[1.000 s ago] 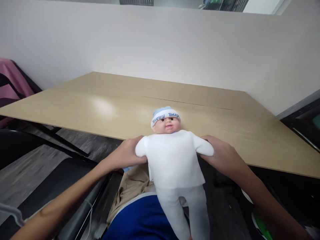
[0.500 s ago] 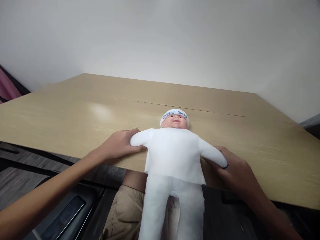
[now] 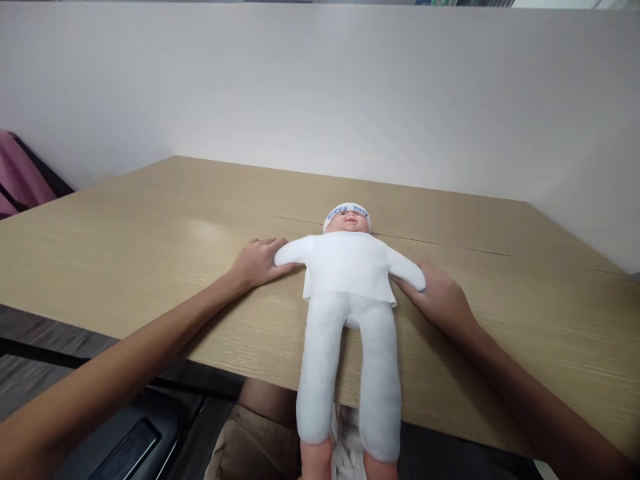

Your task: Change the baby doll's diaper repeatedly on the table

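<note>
A baby doll [image 3: 347,267] in a white top, white trousers and a white cap with blue lettering lies face up on the wooden table [image 3: 125,267]. Its head points toward the wall, and its lower legs hang past the near edge. My left hand [image 3: 260,261] is closed around the doll's arm on the left, with the thumb underneath. Closed on the other arm near the sleeve end is my right hand [image 3: 443,293]. Both hands rest at the tabletop, and the doll's own hands are hidden in its sleeves or my grip.
A grey-white wall [image 3: 325,87] stands behind the table. Below the left edge, a phone [image 3: 127,450] lies on a grey surface. Pink cloth [image 3: 23,173] shows at far left. My lap in beige shorts [image 3: 255,443] is under the near edge.
Both hands have pushed the doll forward across the table, away from me, so its trousers now lie partly on the tabletop and its feet end shows. The view has tilted up slightly.
</note>
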Motion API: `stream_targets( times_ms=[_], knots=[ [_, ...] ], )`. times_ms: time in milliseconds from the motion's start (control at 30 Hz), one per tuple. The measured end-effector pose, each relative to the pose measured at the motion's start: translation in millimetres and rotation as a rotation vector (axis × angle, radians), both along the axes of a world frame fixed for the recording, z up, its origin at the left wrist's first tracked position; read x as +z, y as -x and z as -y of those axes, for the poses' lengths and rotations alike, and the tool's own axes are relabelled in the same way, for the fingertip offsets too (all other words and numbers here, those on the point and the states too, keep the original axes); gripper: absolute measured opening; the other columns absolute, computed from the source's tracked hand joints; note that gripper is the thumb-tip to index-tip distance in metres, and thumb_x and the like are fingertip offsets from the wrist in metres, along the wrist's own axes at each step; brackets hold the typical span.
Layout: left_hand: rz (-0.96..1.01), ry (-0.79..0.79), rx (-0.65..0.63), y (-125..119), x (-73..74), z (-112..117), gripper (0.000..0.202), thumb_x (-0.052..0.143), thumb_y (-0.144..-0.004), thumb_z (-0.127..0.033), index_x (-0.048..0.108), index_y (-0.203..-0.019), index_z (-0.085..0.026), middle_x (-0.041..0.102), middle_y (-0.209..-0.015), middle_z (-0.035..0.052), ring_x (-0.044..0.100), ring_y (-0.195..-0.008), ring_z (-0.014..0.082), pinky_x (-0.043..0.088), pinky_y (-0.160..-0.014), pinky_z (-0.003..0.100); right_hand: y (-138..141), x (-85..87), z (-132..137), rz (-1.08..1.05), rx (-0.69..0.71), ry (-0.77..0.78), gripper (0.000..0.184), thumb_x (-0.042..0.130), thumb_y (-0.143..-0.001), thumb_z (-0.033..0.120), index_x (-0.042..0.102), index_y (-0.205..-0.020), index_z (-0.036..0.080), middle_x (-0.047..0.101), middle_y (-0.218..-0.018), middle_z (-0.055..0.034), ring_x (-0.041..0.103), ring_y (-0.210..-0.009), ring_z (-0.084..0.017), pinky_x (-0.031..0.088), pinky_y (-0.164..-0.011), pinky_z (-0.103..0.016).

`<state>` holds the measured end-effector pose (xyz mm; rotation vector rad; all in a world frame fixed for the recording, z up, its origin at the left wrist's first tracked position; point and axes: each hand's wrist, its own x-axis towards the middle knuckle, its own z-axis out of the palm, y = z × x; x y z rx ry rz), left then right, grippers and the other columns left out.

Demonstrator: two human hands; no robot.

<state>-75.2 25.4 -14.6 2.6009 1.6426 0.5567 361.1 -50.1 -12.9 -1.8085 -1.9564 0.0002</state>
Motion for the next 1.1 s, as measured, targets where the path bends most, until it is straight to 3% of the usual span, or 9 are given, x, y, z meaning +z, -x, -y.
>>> stream_targets(
  times_ms=[133,333,467,567,700,767,933,1100],
  knots=[
    [0.024,-0.02,0.021,-3.6,-3.1,-35.8,0.077,0.052,-0.097,-0.088,0.078,-0.121,-0.02,0.082,-0.108,0.0141,0.074,-0.1,0.034,0.048,-0.097,0.044,-1.9,-7.3,-32.3,0.037,-0.021,-0.022,0.045,0.059,-0.106,0.067,0.071,-0.111,0.024,0.08,-0.107,-0.0113,0.071,-0.093,-0.032,0.043,-0.072,-0.036],
    [0.076,-0.072,0.032,-14.3,-5.5,-87.4,0.079,0.053,-0.098,-0.087,0.077,-0.129,-0.018,0.08,-0.118,0.0157,0.068,-0.112,0.0351,0.046,-0.107,0.047,-7.5,-12.7,-85.1,-0.018,0.053,-0.074,0.047,0.056,-0.108,0.065,0.073,-0.121,0.024,0.08,-0.119,-0.0112,0.071,-0.106,-0.033,0.046,-0.081,-0.038],
    [0.146,-0.112,0.064,-20.5,-10.2,-112.2,0.078,0.056,-0.1,-0.085,0.071,-0.132,-0.017,0.075,-0.13,0.0173,0.06,-0.122,0.0355,0.043,-0.113,0.05,-13.1,-17.8,-122.0,0.049,0.036,-0.102,0.054,0.054,-0.107,0.071,0.075,-0.113,0.022,0.078,-0.107,-0.0139,0.067,-0.1,-0.034,0.048,-0.085,-0.042],
    [0.21,-0.096,0.018,-18.4,-15.5,-124.2,0.074,0.058,-0.104,-0.08,0.065,-0.141,-0.017,0.072,-0.14,0.0168,0.059,-0.129,0.0351,0.042,-0.117,0.051,-14.8,-21.3,-139.3,0.06,0.033,-0.17,0.06,0.054,-0.106,0.073,0.076,-0.123,0.019,0.077,-0.114,-0.0178,0.066,-0.107,-0.037,0.051,-0.097,-0.048],
    [0.302,-0.079,-0.064,-12.6,-22.7,-132.2,0.069,0.06,-0.104,-0.077,0.061,-0.143,-0.02,0.07,-0.145,0.0153,0.061,-0.132,0.0342,0.046,-0.117,0.051,-13.6,-22.1,-141.4,-0.005,0.025,-0.22,0.077,0.058,-0.104,0.075,0.063,-0.154,0.016,0.075,-0.137,-0.0214,0.067,-0.122,-0.042,0.052,-0.107,-0.054],
    [0.328,-0.087,-0.053,-11.6,-25.2,-133.1,0.068,0.063,-0.102,-0.077,0.062,-0.141,-0.022,0.072,-0.142,0.0148,0.063,-0.131,0.0356,0.048,-0.116,0.053,-12.7,-21.3,-137.8,-0.029,0.013,-0.193,0.082,0.06,-0.103,0.075,0.058,-0.16,0.015,0.073,-0.144,-0.0224,0.068,-0.127,-0.044,0.053,-0.109,-0.056],
    [0.354,-0.043,-0.034,-12.5,-26.0,-130.7,0.066,0.065,-0.101,-0.073,0.064,-0.139,-0.02,0.075,-0.135,0.0155,0.067,-0.125,0.0358,0.055,-0.109,0.052,-12.7,-18.8,-132.0,-0.018,0.008,-0.08,0.082,0.06,-0.104,0.071,0.054,-0.166,0.018,0.069,-0.158,-0.02,0.067,-0.137,-0.046,0.055,-0.111,-0.058],
    [0.346,-0.003,-0.051,-11.6,-25.7,-131.9,0.066,0.063,-0.103,-0.074,0.064,-0.143,-0.022,0.075,-0.14,0.0137,0.066,-0.131,0.0355,0.055,-0.111,0.051,-13.7,-16.3,-133.9,-0.04,0.039,-0.06,0.062,0.058,-0.106,0.066,0.066,-0.154,0.028,0.078,-0.146,-0.0114,0.073,-0.125,-0.043,0.057,-0.101,-0.053]
  ],
)
